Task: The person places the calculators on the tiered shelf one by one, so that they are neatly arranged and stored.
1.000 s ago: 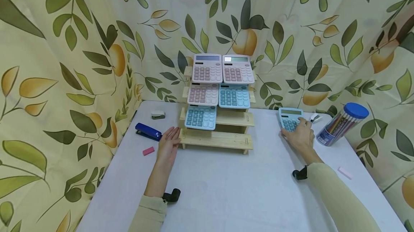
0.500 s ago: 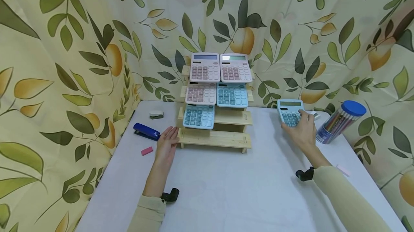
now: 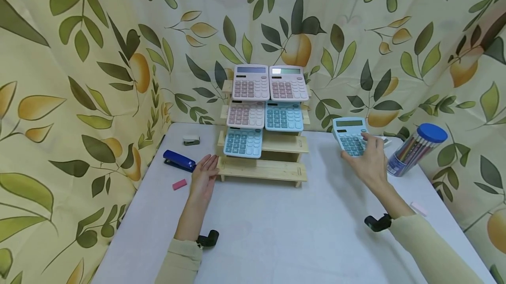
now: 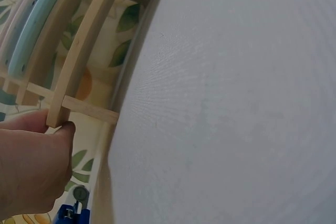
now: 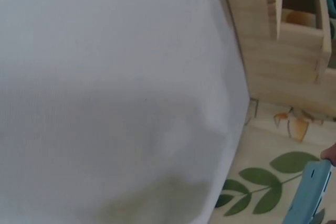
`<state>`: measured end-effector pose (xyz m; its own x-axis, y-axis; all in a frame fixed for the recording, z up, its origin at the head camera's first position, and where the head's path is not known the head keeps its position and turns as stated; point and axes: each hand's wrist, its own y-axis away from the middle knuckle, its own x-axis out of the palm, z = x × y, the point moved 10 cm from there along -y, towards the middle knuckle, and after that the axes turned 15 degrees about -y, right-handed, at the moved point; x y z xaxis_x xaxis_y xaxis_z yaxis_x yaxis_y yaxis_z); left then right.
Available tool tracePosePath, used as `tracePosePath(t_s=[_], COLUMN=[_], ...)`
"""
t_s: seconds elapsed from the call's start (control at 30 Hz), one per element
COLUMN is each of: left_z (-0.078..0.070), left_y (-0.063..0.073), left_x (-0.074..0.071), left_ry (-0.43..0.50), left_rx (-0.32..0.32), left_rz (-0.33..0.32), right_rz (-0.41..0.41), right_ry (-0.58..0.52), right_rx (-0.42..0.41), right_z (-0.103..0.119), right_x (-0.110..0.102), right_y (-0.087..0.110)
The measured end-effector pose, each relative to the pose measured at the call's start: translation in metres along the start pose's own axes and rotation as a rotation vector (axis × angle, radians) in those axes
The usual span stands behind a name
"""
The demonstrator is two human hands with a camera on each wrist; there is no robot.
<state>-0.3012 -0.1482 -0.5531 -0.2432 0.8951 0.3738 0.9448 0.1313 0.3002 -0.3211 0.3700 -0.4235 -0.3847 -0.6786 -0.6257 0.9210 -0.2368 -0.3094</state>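
A light-blue calculator (image 3: 349, 132) is gripped by my right hand (image 3: 370, 161), thumb and fingers at its lower part, tilted up above the table at the right. In the right wrist view only the calculator's edge (image 5: 308, 192) and a fingertip show. My left hand (image 3: 202, 180) holds the left end of the lowest step of a wooden tiered rack (image 3: 261, 169); the left wrist view has the step end (image 4: 59, 113) between thumb and finger. Two pink-and-white calculators (image 3: 250, 82) sit on the top tier. Below them are a pink one (image 3: 246, 114), a blue one (image 3: 283, 117) and another blue one (image 3: 243, 143).
Left of the rack lie a blue stapler (image 3: 179, 160), a small white-and-green stapler (image 3: 191, 140) and a pink eraser (image 3: 179, 184). At the right stand a blue-lidded tub of pencils (image 3: 415, 150) and a pale pink eraser (image 3: 418, 208). A leaf-patterned curtain (image 3: 336, 20) borders the table.
My right hand has raised the light-blue calculator off the table, tilted it up and shifted it slightly left. My left hand stays at the rack's lowest step.
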Motion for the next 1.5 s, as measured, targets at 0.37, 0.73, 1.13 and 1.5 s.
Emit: tracePosePath(t_s=[0.37, 0.73, 1.13, 1.5], left_z=[0.000, -0.001, -0.002, 0.000], left_y=[0.001, 0.001, 0.001, 0.000], left_x=[0.001, 0.002, 0.001, 0.001], left_ry=[0.003, -0.006, 0.000, -0.009], left_rx=[0.014, 0.017, 0.022, 0.014], left_rz=[0.005, 0.012, 0.016, 0.012], right_rz=[-0.028, 0.010, 0.069, 0.130], right_ry=[-0.021, -0.052, -0.104, -0.118], right_rx=[-0.139, -0.163, -0.268, -0.302], right_z=[0.042, 0.065, 0.095, 0.113], right_x=[-0.007, -0.009, 0.001, 0.020], right_y=[0.024, 0.051, 0.075, 0.086])
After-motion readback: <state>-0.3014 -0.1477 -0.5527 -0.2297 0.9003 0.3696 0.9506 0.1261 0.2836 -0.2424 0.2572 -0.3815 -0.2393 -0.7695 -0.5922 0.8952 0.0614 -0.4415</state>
